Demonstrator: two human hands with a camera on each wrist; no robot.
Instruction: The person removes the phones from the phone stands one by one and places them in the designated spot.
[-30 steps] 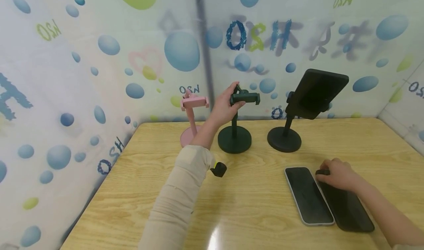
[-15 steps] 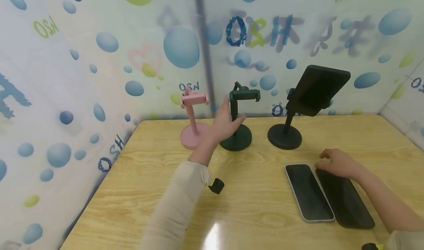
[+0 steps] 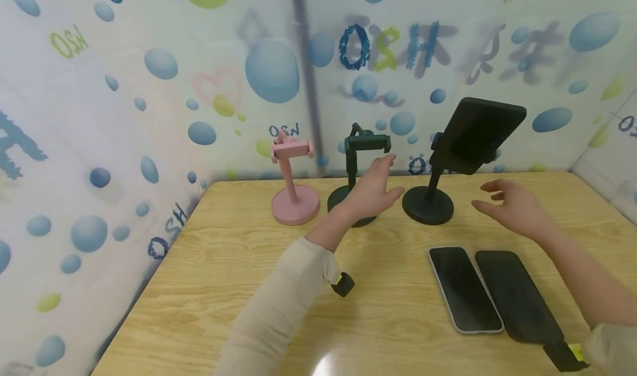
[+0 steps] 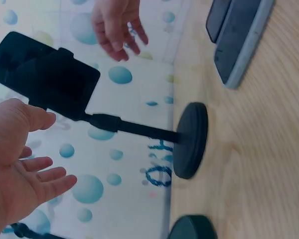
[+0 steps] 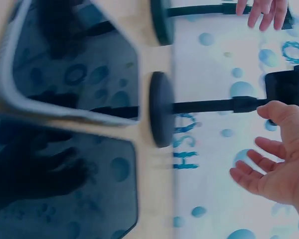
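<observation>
My left hand (image 3: 375, 191) is in the air in front of the dark green phone stand (image 3: 368, 142), fingers extended and holding nothing. Its fingertips point toward the black phone stand (image 3: 432, 207), which carries a black phone (image 3: 480, 135) tilted in its clamp. In the left wrist view the thumb overlaps the clamped phone (image 4: 45, 74). On the other side of that stand hovers my right hand (image 3: 515, 207), its fingers loosely bent and nothing in them. The right wrist view has this hand (image 5: 281, 154) with the palm showing. Part of the green stand's base is hidden behind my left hand.
A pink phone stand (image 3: 293, 149) is at the left of the row. Two phones lie side by side at the front right: a silver-edged one (image 3: 465, 290) and an all-black one (image 3: 520, 296). Behind the wooden table (image 3: 239, 287) hangs a patterned cloth (image 3: 224, 44).
My left hand has let go of the green stand's clamp and shifted down and right. The right hand has left the far end of the all-black phone and moved up toward the black stand.
</observation>
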